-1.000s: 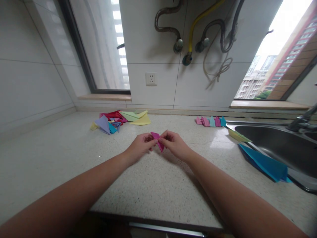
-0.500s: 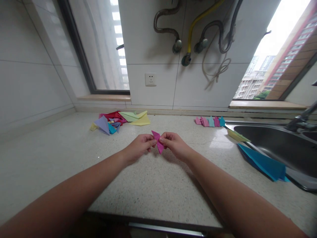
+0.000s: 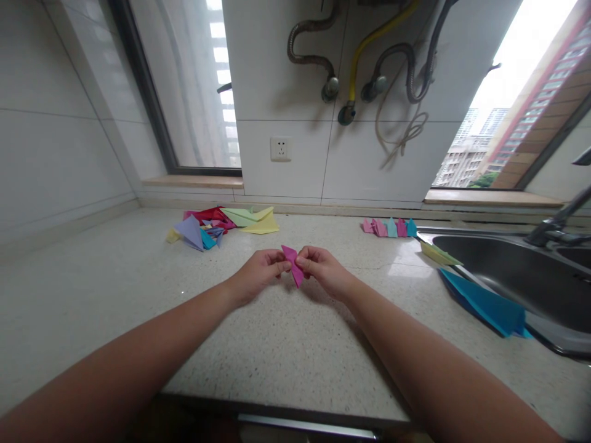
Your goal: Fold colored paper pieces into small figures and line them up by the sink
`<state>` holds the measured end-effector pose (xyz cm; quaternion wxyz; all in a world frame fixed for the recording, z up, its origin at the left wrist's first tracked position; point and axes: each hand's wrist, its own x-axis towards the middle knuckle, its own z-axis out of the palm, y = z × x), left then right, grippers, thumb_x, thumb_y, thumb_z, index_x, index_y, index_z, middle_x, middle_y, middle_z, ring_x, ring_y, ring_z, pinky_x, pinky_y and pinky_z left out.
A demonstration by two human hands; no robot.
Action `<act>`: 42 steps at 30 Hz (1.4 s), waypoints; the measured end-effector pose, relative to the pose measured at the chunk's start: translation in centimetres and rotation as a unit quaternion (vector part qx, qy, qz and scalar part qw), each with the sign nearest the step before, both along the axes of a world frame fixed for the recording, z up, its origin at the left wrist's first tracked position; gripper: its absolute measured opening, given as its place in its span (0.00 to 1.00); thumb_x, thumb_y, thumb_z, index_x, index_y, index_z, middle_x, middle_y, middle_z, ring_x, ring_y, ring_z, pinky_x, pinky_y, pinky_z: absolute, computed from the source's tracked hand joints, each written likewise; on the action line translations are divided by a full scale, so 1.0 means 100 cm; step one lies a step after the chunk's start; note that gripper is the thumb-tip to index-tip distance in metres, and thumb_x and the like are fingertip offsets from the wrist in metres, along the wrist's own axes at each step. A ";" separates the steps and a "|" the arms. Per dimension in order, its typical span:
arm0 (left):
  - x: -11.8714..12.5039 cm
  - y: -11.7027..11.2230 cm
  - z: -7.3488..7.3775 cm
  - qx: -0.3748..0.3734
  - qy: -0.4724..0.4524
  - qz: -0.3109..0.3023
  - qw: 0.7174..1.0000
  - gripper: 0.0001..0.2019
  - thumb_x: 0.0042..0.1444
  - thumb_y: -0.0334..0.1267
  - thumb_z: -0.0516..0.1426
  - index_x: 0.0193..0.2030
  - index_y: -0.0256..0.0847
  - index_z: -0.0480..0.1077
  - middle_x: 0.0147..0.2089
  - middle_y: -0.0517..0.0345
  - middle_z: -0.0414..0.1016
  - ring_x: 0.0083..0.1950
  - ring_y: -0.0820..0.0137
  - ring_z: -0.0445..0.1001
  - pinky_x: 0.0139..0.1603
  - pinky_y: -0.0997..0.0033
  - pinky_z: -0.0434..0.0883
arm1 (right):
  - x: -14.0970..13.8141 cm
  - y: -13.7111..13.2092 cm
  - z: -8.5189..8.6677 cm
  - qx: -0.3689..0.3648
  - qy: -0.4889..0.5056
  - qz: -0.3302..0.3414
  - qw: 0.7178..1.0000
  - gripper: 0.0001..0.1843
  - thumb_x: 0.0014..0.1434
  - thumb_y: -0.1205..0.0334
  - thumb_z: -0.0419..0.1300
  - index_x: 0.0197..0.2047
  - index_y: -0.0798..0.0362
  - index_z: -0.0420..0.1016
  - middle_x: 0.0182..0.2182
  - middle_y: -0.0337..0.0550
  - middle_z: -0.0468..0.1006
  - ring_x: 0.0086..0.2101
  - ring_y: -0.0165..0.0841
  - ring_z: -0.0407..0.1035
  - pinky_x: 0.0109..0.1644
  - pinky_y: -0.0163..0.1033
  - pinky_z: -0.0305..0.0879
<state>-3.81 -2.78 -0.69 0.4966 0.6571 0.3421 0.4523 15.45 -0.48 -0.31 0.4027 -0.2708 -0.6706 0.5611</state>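
A small folded magenta paper piece (image 3: 292, 263) is held just above the speckled countertop (image 3: 277, 344), at the middle of the view. My left hand (image 3: 258, 274) pinches its left side with thumb and fingers closed. My right hand (image 3: 323, 271) pinches its right side the same way. The two hands meet at the paper, fingertips almost touching. The paper's pointed ends stick out above and below my fingers.
A heap of coloured folded papers (image 3: 217, 225) lies at the back left. A row of small folded pieces (image 3: 389, 227) stands at the back right. Blue sheets (image 3: 484, 301) and a yellow-green sheet (image 3: 438, 253) overhang the steel sink (image 3: 521, 271). Wall socket (image 3: 281, 149) and hoses behind.
Both hands keep their pinch on the magenta paper, which has turned slightly more upright. The view has shifted a little; nothing else moved.
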 end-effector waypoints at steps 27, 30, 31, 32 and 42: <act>0.003 -0.002 -0.002 -0.041 0.055 0.046 0.997 0.11 0.52 0.41 0.65 0.30 0.35 0.74 0.27 0.55 0.75 0.26 0.74 0.69 0.29 0.73 0.62 | -0.007 -0.005 0.002 0.040 -0.047 -0.072 0.995 0.14 0.54 0.51 0.65 0.32 0.54 0.74 0.25 0.37 0.72 0.25 0.27 0.61 0.30 0.35 0.56; 0.006 -0.003 -0.005 -0.054 0.013 0.019 0.998 0.12 0.53 0.44 0.64 0.32 0.36 0.71 0.28 0.57 0.74 0.27 0.74 0.70 0.30 0.72 0.64 | -0.007 -0.004 0.003 0.049 -0.044 -0.071 0.995 0.14 0.54 0.51 0.65 0.31 0.54 0.73 0.24 0.37 0.72 0.25 0.27 0.60 0.29 0.35 0.56; 0.007 -0.003 -0.005 -0.059 -0.003 0.013 0.998 0.13 0.53 0.44 0.64 0.33 0.36 0.71 0.29 0.57 0.75 0.28 0.74 0.71 0.30 0.72 0.65 | -0.007 -0.003 0.003 0.050 -0.036 -0.072 0.995 0.15 0.54 0.50 0.65 0.31 0.54 0.72 0.24 0.36 0.72 0.25 0.27 0.60 0.29 0.35 0.56; 0.007 -0.003 -0.006 -0.066 -0.013 0.012 0.998 0.13 0.53 0.45 0.64 0.35 0.37 0.70 0.30 0.57 0.75 0.28 0.74 0.71 0.31 0.72 0.66 | -0.006 -0.002 0.003 0.049 -0.026 -0.073 0.996 0.15 0.54 0.50 0.65 0.30 0.53 0.71 0.24 0.36 0.72 0.24 0.27 0.61 0.29 0.35 0.57; -0.003 0.003 0.003 0.010 -0.007 0.121 0.993 0.13 0.53 0.45 0.64 0.40 0.37 0.75 0.37 0.52 0.79 0.32 0.72 0.72 0.27 0.75 0.63 | 0.006 0.004 0.000 0.038 -0.068 -0.069 0.995 0.12 0.57 0.53 0.62 0.35 0.54 0.71 0.30 0.41 0.76 0.25 0.27 0.64 0.28 0.34 0.58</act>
